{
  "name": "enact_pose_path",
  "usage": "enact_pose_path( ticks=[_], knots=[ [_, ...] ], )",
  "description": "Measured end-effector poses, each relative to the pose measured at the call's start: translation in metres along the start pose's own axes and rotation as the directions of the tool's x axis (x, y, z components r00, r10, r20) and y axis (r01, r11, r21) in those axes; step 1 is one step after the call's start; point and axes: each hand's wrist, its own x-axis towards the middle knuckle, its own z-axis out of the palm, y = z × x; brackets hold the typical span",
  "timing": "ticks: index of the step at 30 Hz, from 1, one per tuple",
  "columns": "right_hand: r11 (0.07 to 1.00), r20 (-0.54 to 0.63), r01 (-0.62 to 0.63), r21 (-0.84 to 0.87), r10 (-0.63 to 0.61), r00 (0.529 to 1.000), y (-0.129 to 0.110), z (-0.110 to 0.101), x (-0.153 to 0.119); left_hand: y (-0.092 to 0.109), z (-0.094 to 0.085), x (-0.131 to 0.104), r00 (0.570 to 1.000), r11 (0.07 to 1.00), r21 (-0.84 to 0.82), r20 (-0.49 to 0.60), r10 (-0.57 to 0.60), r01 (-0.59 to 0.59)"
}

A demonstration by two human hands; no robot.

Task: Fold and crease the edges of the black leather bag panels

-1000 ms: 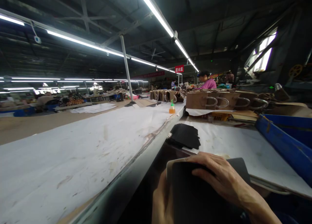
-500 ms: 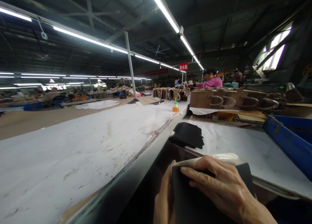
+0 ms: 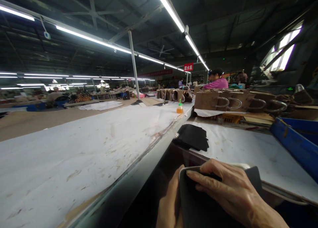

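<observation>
A dark flat panel (image 3: 211, 201) with rounded corners and a pale rim stands tilted at the bottom of the view, its lower part cut off by the frame. My left hand (image 3: 171, 201) is closed along its left edge, fingers largely hidden behind it. Across the top lies my right hand (image 3: 231, 188), with fingertips pressed on the dark face near the upper left corner. Behind the right knuckles shows a bit of whitish material (image 3: 242, 165). Farther off, a stack of black cut pieces (image 3: 192, 137) rests on the white-covered surface.
A long white-covered table (image 3: 86, 148) runs along the left. On it stands a small bottle of orange liquid with a green tip (image 3: 180, 108). Brown bags with clear handles (image 3: 208, 100) line the back right, beside a blue bin (image 3: 295, 145). A co-worker (image 3: 217, 80) sits beyond.
The view has shifted slightly, and the panel and both hands sit a little farther right. Less whitish material shows above the panel's top edge. Both hands keep their hold.
</observation>
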Motion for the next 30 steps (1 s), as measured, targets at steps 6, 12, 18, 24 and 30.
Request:
enact_pose_path(
  ticks=[6, 12, 18, 24, 30],
  knots=[
    [1.000, 0.003, 0.008, -0.013, -0.008, 1.000, -0.001, -0.002, -0.001, 0.007, 0.005, 0.001, 0.999, 1.000, 0.002, -0.040, 0.030, -0.030],
    [0.998, 0.003, -0.041, 0.042, 0.041, 0.999, -0.003, 0.000, -0.001, 0.003, 0.006, -0.001, 0.998, 0.999, 0.024, -0.065, 0.024, -0.023],
    [0.979, 0.070, -0.178, 0.102, 0.171, 0.983, -0.002, 0.003, -0.005, 0.009, 0.009, -0.002, 0.997, 0.999, 0.034, -0.076, 0.019, -0.016],
    [0.998, 0.008, -0.041, 0.053, 0.041, 0.999, -0.001, 0.001, -0.003, 0.024, 0.008, -0.001, 0.978, 0.983, 0.060, -0.128, -0.165, 0.174],
    [0.996, 0.101, -0.043, 0.084, 0.034, 0.994, -0.006, 0.007, 0.000, 0.027, -0.004, 0.001, 0.949, 0.945, 0.108, -0.096, -0.299, 0.308]
  ],
)
